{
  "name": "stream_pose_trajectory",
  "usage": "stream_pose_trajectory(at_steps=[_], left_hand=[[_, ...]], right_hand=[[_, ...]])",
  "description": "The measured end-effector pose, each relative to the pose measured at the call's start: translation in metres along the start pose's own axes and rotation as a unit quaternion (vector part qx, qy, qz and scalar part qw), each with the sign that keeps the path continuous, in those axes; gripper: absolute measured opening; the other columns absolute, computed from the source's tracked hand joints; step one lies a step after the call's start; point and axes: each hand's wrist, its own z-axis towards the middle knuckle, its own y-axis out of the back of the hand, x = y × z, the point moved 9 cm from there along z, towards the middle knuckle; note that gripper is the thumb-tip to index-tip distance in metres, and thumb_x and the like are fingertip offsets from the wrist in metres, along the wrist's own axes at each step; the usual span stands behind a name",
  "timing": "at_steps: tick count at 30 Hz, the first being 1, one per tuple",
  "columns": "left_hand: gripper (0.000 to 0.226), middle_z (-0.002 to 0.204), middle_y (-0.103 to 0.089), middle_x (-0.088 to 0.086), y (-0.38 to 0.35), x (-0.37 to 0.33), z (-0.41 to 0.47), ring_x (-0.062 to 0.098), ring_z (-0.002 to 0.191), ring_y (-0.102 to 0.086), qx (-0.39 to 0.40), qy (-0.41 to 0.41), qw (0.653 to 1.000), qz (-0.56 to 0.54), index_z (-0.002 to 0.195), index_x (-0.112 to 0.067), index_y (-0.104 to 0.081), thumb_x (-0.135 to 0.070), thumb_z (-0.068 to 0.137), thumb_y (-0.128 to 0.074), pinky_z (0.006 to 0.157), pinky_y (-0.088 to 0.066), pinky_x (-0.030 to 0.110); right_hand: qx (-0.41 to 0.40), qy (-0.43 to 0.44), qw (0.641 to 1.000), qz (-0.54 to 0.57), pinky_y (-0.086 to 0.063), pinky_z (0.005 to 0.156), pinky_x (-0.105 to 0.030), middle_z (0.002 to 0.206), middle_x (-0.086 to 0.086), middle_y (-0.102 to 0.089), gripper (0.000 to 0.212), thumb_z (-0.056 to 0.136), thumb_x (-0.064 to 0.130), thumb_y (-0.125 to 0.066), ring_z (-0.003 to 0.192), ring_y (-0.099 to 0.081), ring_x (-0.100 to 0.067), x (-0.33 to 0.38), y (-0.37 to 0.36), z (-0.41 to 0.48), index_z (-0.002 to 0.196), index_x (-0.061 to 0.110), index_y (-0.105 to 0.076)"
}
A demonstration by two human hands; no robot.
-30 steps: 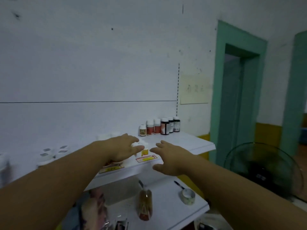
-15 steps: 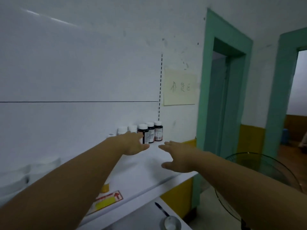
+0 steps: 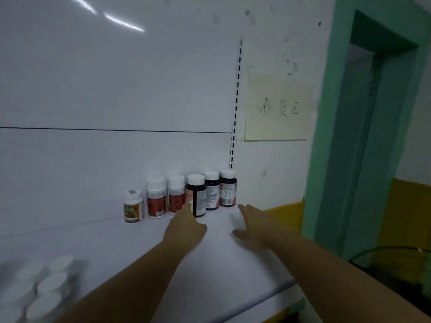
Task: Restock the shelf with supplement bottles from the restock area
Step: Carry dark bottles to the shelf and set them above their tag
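Several supplement bottles stand in a row against the wall at the back of the white shelf (image 3: 130,250): a small white one with a green-brown label (image 3: 133,206), two white ones with red labels (image 3: 156,198), and three dark ones with white caps (image 3: 227,188). My left hand (image 3: 186,226) reaches forward, its fingertips touching the nearest dark bottle (image 3: 197,195). My right hand (image 3: 253,226) hovers open over the shelf, just in front of the dark bottles, holding nothing.
Several white-capped bottles (image 3: 44,287) cluster at the shelf's near left. A yellowish paper sign (image 3: 277,108) hangs on the wall to the right. A green door frame (image 3: 326,136) stands beyond the shelf's right end, with a round dark fan guard (image 3: 394,264) below.
My view has moved right and closer to the row of bottles. Both hands have stretched farther toward the back of the shelf; the left hand now touches a dark bottle.
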Motion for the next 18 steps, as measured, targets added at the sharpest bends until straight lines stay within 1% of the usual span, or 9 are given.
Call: stream_pose_trajectory(at_steps=[2,4,7,9,11,12,13,15,18], left_hand=[[0.065,0.133,-0.055,0.007,0.0,0.001,0.016,0.026,0.117,-0.056,-0.05,0.028,0.995,-0.076,0.136,-0.015,-0.039,-0.018,0.077,-0.067,0.099,-0.046,0.039],[0.063,0.13,-0.057,0.007,0.001,0.0,0.03,0.027,0.115,-0.057,-0.096,0.052,0.985,-0.13,0.131,-0.013,-0.042,-0.019,0.076,-0.072,0.098,-0.046,0.039],[0.065,0.129,-0.057,0.006,-0.005,-0.001,0.038,0.027,0.115,-0.057,-0.146,0.084,0.97,-0.172,0.13,-0.013,-0.039,-0.017,0.075,-0.073,0.097,-0.045,0.037],[0.069,0.132,-0.055,0.006,-0.012,0.0,0.039,0.027,0.118,-0.056,-0.168,0.1,0.967,-0.164,0.132,-0.015,-0.037,-0.02,0.074,-0.074,0.1,-0.043,0.038],[0.071,0.13,-0.056,0.006,-0.015,0.003,0.043,0.027,0.117,-0.057,-0.173,0.112,0.968,-0.143,0.13,-0.017,-0.038,-0.027,0.07,-0.075,0.099,-0.044,0.041],[0.073,0.128,-0.058,0.005,-0.015,0.005,0.047,0.027,0.114,-0.058,-0.177,0.114,0.969,-0.131,0.128,-0.018,-0.04,-0.033,0.067,-0.076,0.098,-0.046,0.043],[0.075,0.126,-0.059,0.003,-0.015,0.009,0.05,0.025,0.112,-0.06,-0.178,0.12,0.969,-0.121,0.126,-0.02,-0.042,-0.038,0.063,-0.077,0.096,-0.047,0.045],[0.074,0.122,-0.061,0.001,-0.015,0.015,0.056,0.022,0.108,-0.061,-0.191,0.126,0.968,-0.105,0.123,-0.022,-0.045,-0.045,0.06,-0.077,0.093,-0.05,0.045],[0.071,0.122,-0.06,0.0,-0.015,0.021,0.059,0.021,0.108,-0.06,-0.217,0.124,0.967,-0.057,0.123,-0.022,-0.046,-0.049,0.064,-0.075,0.091,-0.05,0.044]], right_hand=[[0.001,-0.012,0.999,0.049,-0.016,0.116,-0.038,0.161,-0.011,-0.001,0.085,0.091,0.05,-0.046,0.147,-0.011,-0.028,-0.018,-0.006,0.028,0.151,0.016,0.004],[0.004,-0.02,0.995,0.102,-0.018,0.116,-0.039,0.16,-0.014,0.001,0.088,0.091,0.05,-0.045,0.146,-0.013,-0.029,-0.03,-0.008,0.057,0.15,0.013,0.009],[-0.018,-0.011,0.975,0.219,-0.025,0.115,-0.041,0.159,-0.018,-0.007,0.093,0.09,0.049,-0.049,0.144,-0.021,-0.031,-0.033,-0.004,0.099,0.149,0.008,0.01],[-0.047,0.0,0.945,0.323,-0.033,0.109,-0.042,0.155,-0.018,-0.023,0.095,0.086,0.047,-0.057,0.138,-0.033,-0.033,-0.03,-0.001,0.119,0.149,0.005,0.0],[-0.09,0.008,0.901,0.424,-0.041,0.095,-0.038,0.139,-0.017,-0.047,0.077,0.084,0.039,-0.064,0.117,-0.052,-0.031,-0.03,0.0,0.132,0.142,0.009,-0.024],[-0.108,0.009,0.878,0.466,-0.043,0.09,-0.037,0.13,-0.013,-0.055,0.068,0.083,0.035,-0.066,0.105,-0.056,-0.027,-0.031,-0.001,0.137,0.137,0.012,-0.032],[-0.119,0.008,0.861,0.495,-0.044,0.086,-0.035,0.123,-0.008,-0.058,0.064,0.082,0.033,-0.068,0.097,-0.055,-0.023,-0.032,-0.003,0.141,0.133,0.014,-0.036],[-0.126,0.006,0.846,0.519,-0.042,0.082,-0.032,0.116,-0.006,-0.059,0.063,0.08,0.033,-0.07,0.092,-0.054,-0.019,-0.035,-0.01,0.15,0.131,0.014,-0.039],[-0.147,-0.004,0.845,0.514,-0.046,0.082,-0.033,0.114,-0.007,-0.062,0.063,0.075,0.04,-0.074,0.094,-0.059,-0.021,-0.042,-0.016,0.164,0.124,0.012,-0.047]])
